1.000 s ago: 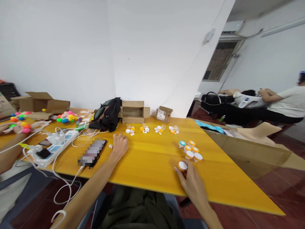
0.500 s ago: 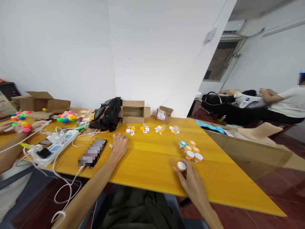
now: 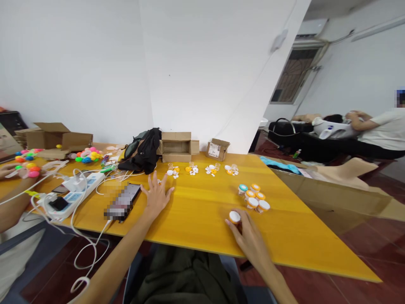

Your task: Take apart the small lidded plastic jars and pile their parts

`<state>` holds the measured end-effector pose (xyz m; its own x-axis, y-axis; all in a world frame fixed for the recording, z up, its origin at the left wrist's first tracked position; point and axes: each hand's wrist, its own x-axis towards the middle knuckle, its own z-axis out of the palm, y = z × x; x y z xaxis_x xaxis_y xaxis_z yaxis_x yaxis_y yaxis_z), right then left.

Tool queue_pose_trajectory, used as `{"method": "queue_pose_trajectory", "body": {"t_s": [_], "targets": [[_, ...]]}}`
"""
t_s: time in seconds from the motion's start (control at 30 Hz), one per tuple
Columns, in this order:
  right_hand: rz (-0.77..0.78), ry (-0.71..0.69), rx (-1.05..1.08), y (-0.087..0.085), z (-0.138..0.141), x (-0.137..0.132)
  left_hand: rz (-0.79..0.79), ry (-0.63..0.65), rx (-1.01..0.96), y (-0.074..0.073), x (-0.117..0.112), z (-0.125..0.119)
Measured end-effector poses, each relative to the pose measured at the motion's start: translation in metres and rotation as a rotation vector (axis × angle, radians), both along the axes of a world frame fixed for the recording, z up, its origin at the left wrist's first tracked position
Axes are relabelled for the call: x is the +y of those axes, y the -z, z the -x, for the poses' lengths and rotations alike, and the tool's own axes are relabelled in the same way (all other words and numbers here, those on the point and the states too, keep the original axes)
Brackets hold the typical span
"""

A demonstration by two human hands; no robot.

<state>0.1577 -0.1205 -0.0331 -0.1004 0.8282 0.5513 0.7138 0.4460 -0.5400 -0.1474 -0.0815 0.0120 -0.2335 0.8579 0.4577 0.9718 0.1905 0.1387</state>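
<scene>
The right hand [image 3: 251, 240] is closed around a small jar [image 3: 234, 217] with a white-topped, orange-rimmed lid, thumb on one side and fingers on the other, near the front edge of the yellow desk [image 3: 196, 215]. The left hand [image 3: 155, 198] is spread wide, palm down and fingers apart, just beside a dark phone [image 3: 134, 193]; small white pieces [image 3: 159, 181] show between its fingertips, though whether it touches them is hard to tell from here. Beyond the right hand stands a group of similar lidded jars [image 3: 252, 203], most with orange rims and one with a teal lid [image 3: 243, 187]. Farther back, four clusters of clear cups [image 3: 170, 166], loose lids [image 3: 228, 167] and little white bits lie in a row, in front of an open cardboard box [image 3: 176, 158] and a smaller carton [image 3: 218, 150]. To the left are a black bag [image 3: 148, 150] and a white power strip [image 3: 93, 182].
</scene>
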Motion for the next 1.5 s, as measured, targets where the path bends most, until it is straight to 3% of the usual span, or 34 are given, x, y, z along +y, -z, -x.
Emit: {"method": "queue_pose_trajectory", "body": {"t_s": [0.2,0.47,0.67,0.87,1.0,1.17,1.37,1.5], "targets": [[0.0,-0.006,0.014,0.002,0.0,0.001,0.084,-0.019,-0.118,0.0,0.004,0.006],[0.003,-0.021,0.035,0.004,0.0,0.002,0.073,-0.001,-0.134,0.005,0.018,0.017],[0.016,-0.034,0.045,0.001,0.0,0.001,-0.009,0.042,-0.11,0.009,0.023,0.022],[0.069,-0.074,0.074,-0.007,0.005,-0.001,-0.201,0.137,-0.033,0.008,0.022,0.02],[0.127,-0.165,0.145,-0.016,0.017,0.007,-0.267,0.23,-0.025,0.001,0.019,0.018],[0.273,-0.287,0.21,-0.025,0.04,0.032,-0.211,0.391,-0.166,-0.007,0.011,0.0],[0.423,-0.429,0.311,-0.029,0.07,0.065,0.083,0.851,-0.541,-0.001,0.01,-0.041],[0.46,-0.502,0.421,-0.029,0.074,0.074,0.178,0.964,-0.637,0.002,0.02,-0.055]]}}
